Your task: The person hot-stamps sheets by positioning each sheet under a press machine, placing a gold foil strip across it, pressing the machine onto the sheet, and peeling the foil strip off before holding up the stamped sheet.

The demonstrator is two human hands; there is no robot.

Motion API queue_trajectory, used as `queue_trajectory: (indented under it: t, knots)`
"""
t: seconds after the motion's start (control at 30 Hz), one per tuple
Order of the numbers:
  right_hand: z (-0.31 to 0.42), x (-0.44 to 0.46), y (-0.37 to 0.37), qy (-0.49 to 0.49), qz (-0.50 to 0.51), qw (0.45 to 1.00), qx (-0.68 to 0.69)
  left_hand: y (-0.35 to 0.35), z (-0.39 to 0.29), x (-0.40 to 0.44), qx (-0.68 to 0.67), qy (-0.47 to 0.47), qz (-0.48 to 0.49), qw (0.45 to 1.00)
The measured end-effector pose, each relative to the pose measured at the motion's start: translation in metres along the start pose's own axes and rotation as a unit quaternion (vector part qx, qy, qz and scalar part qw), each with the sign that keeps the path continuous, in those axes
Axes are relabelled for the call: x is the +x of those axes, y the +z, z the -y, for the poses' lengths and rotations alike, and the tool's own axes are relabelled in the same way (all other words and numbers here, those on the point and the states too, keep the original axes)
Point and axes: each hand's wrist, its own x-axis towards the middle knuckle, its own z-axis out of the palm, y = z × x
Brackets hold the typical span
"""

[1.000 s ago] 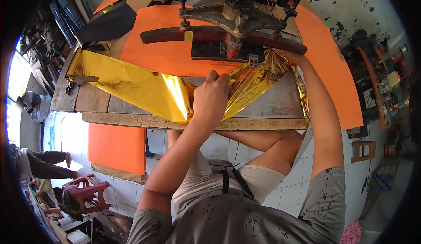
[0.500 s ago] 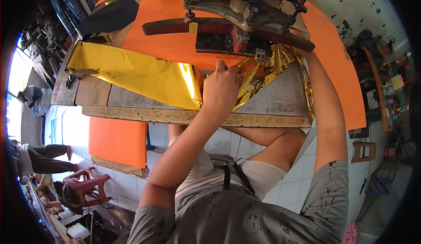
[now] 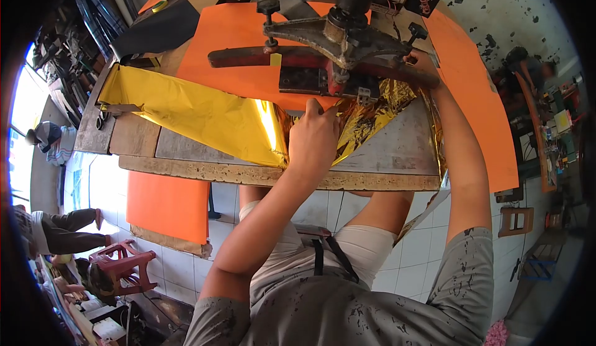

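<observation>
Tiled floor [image 3: 403, 265] shows beneath a worn wooden worktable [image 3: 279, 176], where a seated person works below a dark metal press [image 3: 338, 38]. Their left hand [image 3: 313, 138] is curled into a loose fist, closed on shiny gold foil [image 3: 192, 111], knuckles up and fingers pointing away from the body. Its forearm [image 3: 261, 215] slants forward and inward across the table's near edge. Their right hand [image 3: 425, 66] is raised at the right end of the press's curved bar [image 3: 310, 60], partly hidden by it; whether the fingers grip anything cannot be told. That arm reaches almost straight forward. One smooth length of foil stretches left from the left hand across the table; a crumpled length runs right, toward the right hand. An orange sheet [image 3: 233, 45] lies flat beyond the left hand, partly under the press.
</observation>
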Motion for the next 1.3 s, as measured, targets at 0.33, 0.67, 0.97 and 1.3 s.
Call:
queue_trajectory:
  t: [0.33,0.67,0.97,1.3]
  knots:
    - [0.011,-0.005,0.001,-0.034,-0.031,0.997,-0.069,-0.002,-0.003,0.0,0.011,-0.005,0.007,1.0]
    - [0.009,-0.003,-0.003,-0.041,-0.013,0.996,-0.08,-0.01,-0.005,-0.003,-0.008,-0.006,0.007,1.0]
    - [0.003,-0.002,-0.002,-0.053,-0.003,0.996,-0.073,-0.011,-0.004,-0.006,-0.016,0.008,0.004,1.0]
    - [-0.019,0.004,-0.011,-0.167,0.044,0.979,-0.111,-0.01,-0.003,-0.007,-0.026,0.01,-0.011,1.0]
